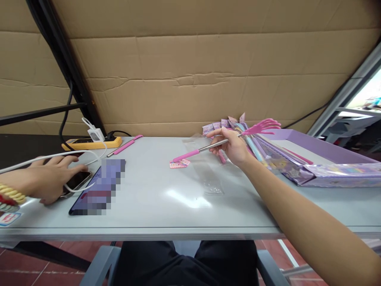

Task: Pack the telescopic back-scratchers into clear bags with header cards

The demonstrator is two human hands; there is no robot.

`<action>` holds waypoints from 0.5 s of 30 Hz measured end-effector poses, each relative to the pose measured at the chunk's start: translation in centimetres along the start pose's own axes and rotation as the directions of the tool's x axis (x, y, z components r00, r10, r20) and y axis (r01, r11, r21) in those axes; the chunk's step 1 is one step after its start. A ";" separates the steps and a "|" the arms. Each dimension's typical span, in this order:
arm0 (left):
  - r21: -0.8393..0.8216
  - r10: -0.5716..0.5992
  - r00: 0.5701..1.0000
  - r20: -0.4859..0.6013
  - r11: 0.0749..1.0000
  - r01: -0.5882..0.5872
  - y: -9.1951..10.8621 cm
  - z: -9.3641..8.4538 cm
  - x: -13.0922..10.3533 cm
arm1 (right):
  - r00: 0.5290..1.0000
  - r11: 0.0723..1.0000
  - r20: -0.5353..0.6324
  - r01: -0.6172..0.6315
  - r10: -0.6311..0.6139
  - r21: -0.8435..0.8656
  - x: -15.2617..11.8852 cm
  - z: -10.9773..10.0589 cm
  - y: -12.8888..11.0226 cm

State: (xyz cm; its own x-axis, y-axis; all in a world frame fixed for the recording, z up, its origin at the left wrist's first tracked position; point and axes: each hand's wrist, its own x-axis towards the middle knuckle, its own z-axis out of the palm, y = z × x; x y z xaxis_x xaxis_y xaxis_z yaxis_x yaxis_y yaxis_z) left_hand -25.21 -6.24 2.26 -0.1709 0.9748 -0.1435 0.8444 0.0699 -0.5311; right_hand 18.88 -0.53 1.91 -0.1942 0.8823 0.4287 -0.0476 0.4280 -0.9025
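A big brown cardboard wall (190, 55) stands at the back, flat but with long creases and a few crinkles. In front of it is the pale desk (149, 206), smooth and shiny, with a bright patch of light on it. Below the desk's edge are two legs (143, 262) in black cloth.

On the right side sits a long purple box (333, 150) with straight, glossy sides. A thin pink stick (299, 156) lies in it. Next to the box is a pile of shiny plastic packs (208, 128) with purple tops. A thin, see-through bag (210, 174) lies flat and wrinkly near them.

The right hand (233, 149) is closed around the scratcher (212, 145), holding it above the middle of the desk. It has a smooth silver metal rod, a round pink handle and a pink claw with bent fingers. The left hand (55, 174) is partly spread over a small phone (79, 180) with a dark face; I can't tell if it grips it.

A bigger flat phone (97, 188) lies beside that one. Behind them is a yellow power strip (67, 145), near another pink and silver rod (123, 147). A bendy white cord (50, 158) crosses the left hand. The smallest thing is a pink paper tag (175, 164) by the handle's end.
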 end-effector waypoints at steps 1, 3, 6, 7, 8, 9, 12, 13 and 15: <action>0.040 0.011 1.000 0.002 0.999 -0.011 -0.1 0.1 -0.2 | 1.000 1.000 0.002 -0.003 0.003 0.000 0.0 0.0 0.0; 0.058 0.044 0.997 -0.059 0.998 -0.041 -0.2 0.3 -0.6 | 1.000 1.000 0.006 -0.003 0.003 -0.002 -0.1 0.0 0.0; 0.068 0.078 0.990 -0.114 0.995 -0.070 -0.1 0.4 -1.0 | 1.000 1.000 0.003 -0.005 0.005 -0.011 -0.1 0.1 0.0; 0.070 0.075 0.992 -0.106 0.995 -0.067 0.0 0.4 -1.1 | 1.000 1.000 0.002 -0.008 0.008 -0.013 -0.1 0.1 0.0; 0.071 0.068 0.993 -0.098 0.996 -0.061 0.1 0.3 -1.0 | 1.000 1.000 0.001 -0.013 0.013 -0.013 -0.1 0.1 0.0; 0.069 0.062 0.994 -0.090 0.996 -0.056 0.1 0.3 -0.9 | 1.000 1.000 -0.001 -0.017 0.017 -0.013 -0.1 0.1 0.0; 0.043 0.060 0.993 -0.099 0.998 -0.056 -0.4 0.7 -0.1 | 1.000 1.000 -0.004 -0.020 0.020 -0.010 0.0 0.1 0.1; 0.012 0.063 0.990 -0.123 0.998 -0.062 -0.8 1.0 0.2 | 1.000 1.000 -0.003 -0.019 0.019 -0.008 0.0 0.0 0.1; -0.136 0.051 0.976 -0.212 0.987 -0.081 -1.5 1.9 0.4 | 1.000 1.000 -0.003 -0.014 0.014 -0.007 0.0 0.0 0.2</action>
State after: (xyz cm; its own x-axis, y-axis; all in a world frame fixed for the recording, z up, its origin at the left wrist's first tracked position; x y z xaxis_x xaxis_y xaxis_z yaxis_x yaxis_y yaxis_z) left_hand -27.51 -6.34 1.37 -0.0160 0.9998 0.0102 0.9166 0.0188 -0.3994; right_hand 18.88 -0.47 1.73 -0.1917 0.8888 0.4162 -0.0384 0.4170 -0.9081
